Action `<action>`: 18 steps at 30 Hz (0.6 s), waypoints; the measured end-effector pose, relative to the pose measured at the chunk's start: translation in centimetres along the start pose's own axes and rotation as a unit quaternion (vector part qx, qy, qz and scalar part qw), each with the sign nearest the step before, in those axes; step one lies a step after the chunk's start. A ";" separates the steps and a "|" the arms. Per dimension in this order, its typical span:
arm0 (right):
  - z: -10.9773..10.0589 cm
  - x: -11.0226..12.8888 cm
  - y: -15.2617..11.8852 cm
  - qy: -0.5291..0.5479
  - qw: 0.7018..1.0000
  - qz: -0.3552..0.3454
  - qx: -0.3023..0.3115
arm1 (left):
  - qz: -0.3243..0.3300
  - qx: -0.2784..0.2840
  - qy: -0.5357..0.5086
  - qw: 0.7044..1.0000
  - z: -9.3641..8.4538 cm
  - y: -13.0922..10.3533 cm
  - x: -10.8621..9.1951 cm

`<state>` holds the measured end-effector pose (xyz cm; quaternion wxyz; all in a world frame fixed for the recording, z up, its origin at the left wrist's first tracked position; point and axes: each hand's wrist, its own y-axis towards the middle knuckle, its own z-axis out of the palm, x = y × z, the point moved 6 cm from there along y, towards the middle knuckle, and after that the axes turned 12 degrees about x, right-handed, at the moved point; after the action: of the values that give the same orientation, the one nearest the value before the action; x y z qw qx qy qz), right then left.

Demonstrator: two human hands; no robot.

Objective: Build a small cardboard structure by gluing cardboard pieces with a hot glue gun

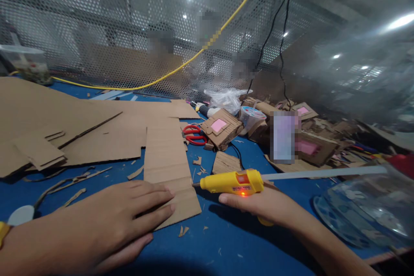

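Note:
A yellow hot glue gun (231, 182) with a lit red light is gripped in my right hand (261, 202). Its nozzle points left, at the right edge of a long cardboard strip (166, 151); whether it touches cannot be made out. A long whitish glue stick (323, 174) juts from the back of the gun. My left hand (129, 211) lies flat with fingers stretched over the near end of the strip, which has crease lines across it. The strip's far end meets larger cardboard sheets (106, 138).
Red-handled scissors (195, 134) lie beyond the strip, beside a small cardboard box (223, 127) with a pink patch. Cardboard scraps and pieces pile up at the right. A clear plastic container (362, 211) sits at the right edge. A yellow cable (161, 78) hangs before the perforated metal screen.

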<state>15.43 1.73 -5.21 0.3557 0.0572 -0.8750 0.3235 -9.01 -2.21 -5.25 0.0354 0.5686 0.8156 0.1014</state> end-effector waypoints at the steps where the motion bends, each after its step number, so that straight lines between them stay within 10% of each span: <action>1: 0.0 0.1 0.0 -0.001 1.000 -0.006 0.003 | 0.001 0.001 -0.004 1.000 -0.1 0.0 0.0; 18: 0.0 0.3 -0.1 -0.002 0.999 -0.046 0.027 | 0.022 0.008 0.019 1.000 -1.0 0.7 -0.3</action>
<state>15.25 1.69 -4.97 0.3669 0.1079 -0.8629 0.3304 -8.46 -2.40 -4.16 0.0130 0.5847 0.8041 0.1066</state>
